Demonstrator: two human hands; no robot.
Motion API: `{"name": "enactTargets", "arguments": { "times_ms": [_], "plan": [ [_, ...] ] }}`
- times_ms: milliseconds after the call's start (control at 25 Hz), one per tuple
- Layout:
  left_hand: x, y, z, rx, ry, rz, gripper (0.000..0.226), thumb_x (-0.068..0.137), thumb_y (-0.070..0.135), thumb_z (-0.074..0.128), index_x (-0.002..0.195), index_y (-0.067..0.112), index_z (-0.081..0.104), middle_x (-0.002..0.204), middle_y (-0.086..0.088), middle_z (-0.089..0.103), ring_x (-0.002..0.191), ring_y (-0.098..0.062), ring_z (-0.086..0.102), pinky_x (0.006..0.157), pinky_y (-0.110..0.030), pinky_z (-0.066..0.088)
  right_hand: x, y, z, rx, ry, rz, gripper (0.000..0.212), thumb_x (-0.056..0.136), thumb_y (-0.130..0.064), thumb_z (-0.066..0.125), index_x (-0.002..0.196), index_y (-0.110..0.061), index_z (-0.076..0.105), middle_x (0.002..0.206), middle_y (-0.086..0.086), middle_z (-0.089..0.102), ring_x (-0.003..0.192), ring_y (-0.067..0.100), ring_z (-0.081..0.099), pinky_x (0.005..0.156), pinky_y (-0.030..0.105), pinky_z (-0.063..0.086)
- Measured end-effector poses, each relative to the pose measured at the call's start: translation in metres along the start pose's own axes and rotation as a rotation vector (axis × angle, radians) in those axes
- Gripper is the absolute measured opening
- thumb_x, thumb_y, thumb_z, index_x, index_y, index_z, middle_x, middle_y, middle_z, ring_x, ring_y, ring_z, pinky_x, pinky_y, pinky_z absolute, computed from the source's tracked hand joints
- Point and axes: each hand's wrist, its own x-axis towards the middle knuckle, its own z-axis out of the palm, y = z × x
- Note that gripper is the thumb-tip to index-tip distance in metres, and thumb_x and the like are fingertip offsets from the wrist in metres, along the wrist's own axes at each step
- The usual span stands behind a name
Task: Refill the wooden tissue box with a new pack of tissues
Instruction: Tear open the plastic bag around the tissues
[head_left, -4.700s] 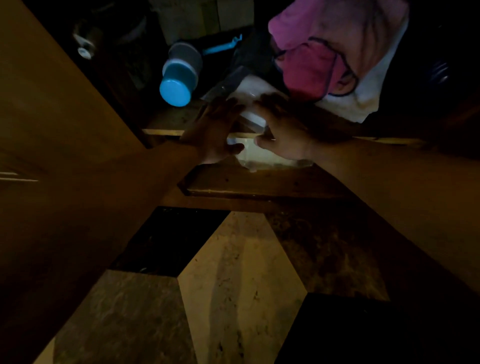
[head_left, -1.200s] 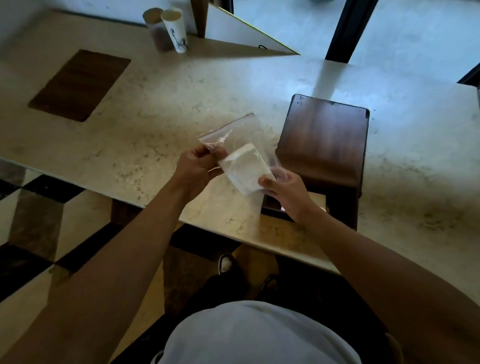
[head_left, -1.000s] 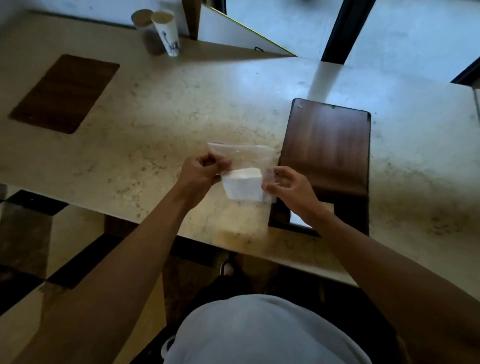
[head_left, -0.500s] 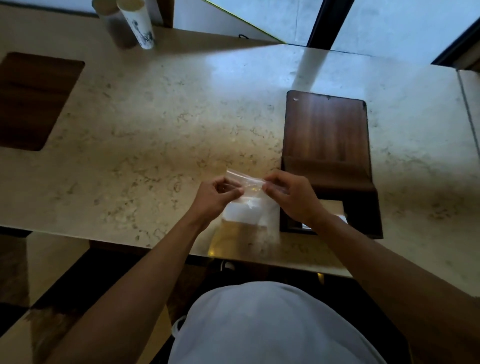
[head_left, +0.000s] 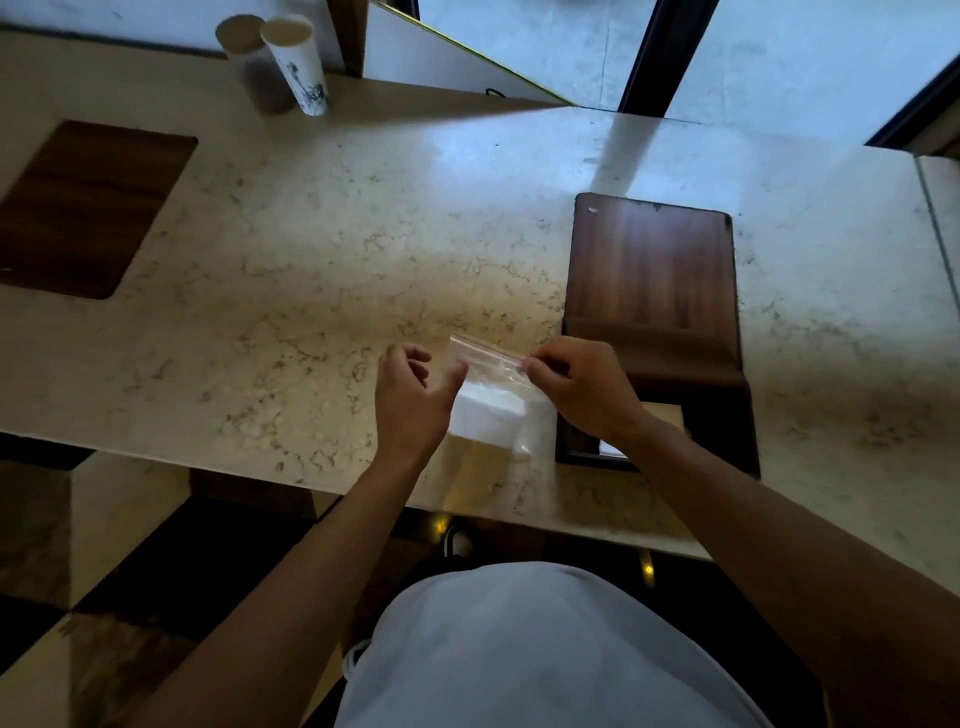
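— We look down on a pale marble counter (head_left: 322, 270), cream veined with brown, glossy where daylight strikes its far right part.

— We also see a dark wooden rectangle (head_left: 88, 208) set into it at the left, flush with the stone.

— At the far edge we find two tall paper cups (head_left: 296, 62) standing side by side, touching.

— Behind them, we make out dark vertical window frames (head_left: 641, 52) with bright, bluish-grey panes between.

— Below the counter's near edge, we see a floor (head_left: 104, 597) of large tiles, dark and cream, laid in diamond shapes and dim in shadow.
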Motion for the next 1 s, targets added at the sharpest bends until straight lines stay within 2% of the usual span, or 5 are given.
{"name": "enactTargets", "arguments": {
  "times_ms": [240,440,600,760,1000],
  "plan": [
    [-0.022,0.027,0.003,-0.169,-0.313,0.005,0.047,0.1,0.049,0.052,0.073,0.013,0.067,0.062,0.0,0.066,0.055,-0.013,0.061,0.053,-0.024,0.048,-0.01,-0.011,-0.006,0.095,-0.089,0.034,0.012,0.094,-0.018,0.068,0.1,-0.013,0.076,0.076,-0.014,0.07,0.066,-0.001,0.069,0.061,0.011,0.053],
    [-0.028,0.033,0.01,-0.147,-0.481,0.013,0.046,0.101,0.046,0.051,0.082,0.009,0.067,0.067,-0.003,0.068,0.057,-0.013,0.064,0.052,-0.02,0.047,-0.018,-0.02,-0.011,0.118,-0.166,0.048,0.011,0.092,-0.019,0.069,0.085,-0.025,0.075,0.07,-0.016,0.069,0.064,0.0,0.068,0.061,0.014,0.052],
    [-0.029,0.037,0.012,-0.1,-0.485,0.037,0.039,0.101,0.041,0.055,0.079,0.012,0.069,0.067,-0.001,0.068,0.059,-0.013,0.065,0.054,-0.018,0.046,-0.021,-0.018,-0.012,0.212,-0.192,0.198,0.016,0.09,-0.026,0.072,0.079,-0.015,0.077,0.069,0.004,0.074,0.066,0.026,0.07,0.063,0.039,0.057],
    [-0.03,0.041,0.013,-0.04,-0.516,0.067,0.035,0.101,0.039,0.054,0.079,0.015,0.068,0.07,-0.002,0.07,0.061,-0.012,0.066,0.059,-0.022,0.047,-0.025,-0.014,-0.016,0.373,-0.214,0.324,0.016,0.085,-0.026,0.078,0.073,-0.017,0.076,0.069,0.003,0.074,0.058,0.005,0.064,0.057,0.019,0.053],
    [-0.029,0.045,0.011,-0.002,-0.674,0.13,0.032,0.102,0.035,0.053,0.084,0.011,0.065,0.071,-0.001,0.068,0.061,-0.013,0.064,0.064,-0.032,0.052,-0.026,-0.005,-0.024,0.666,-0.466,0.501,0.019,0.085,-0.02,0.077,0.067,-0.023,0.077,0.068,0.001,0.069,0.059,0.007,0.062,0.06,0.022,0.053]
  ]
}}
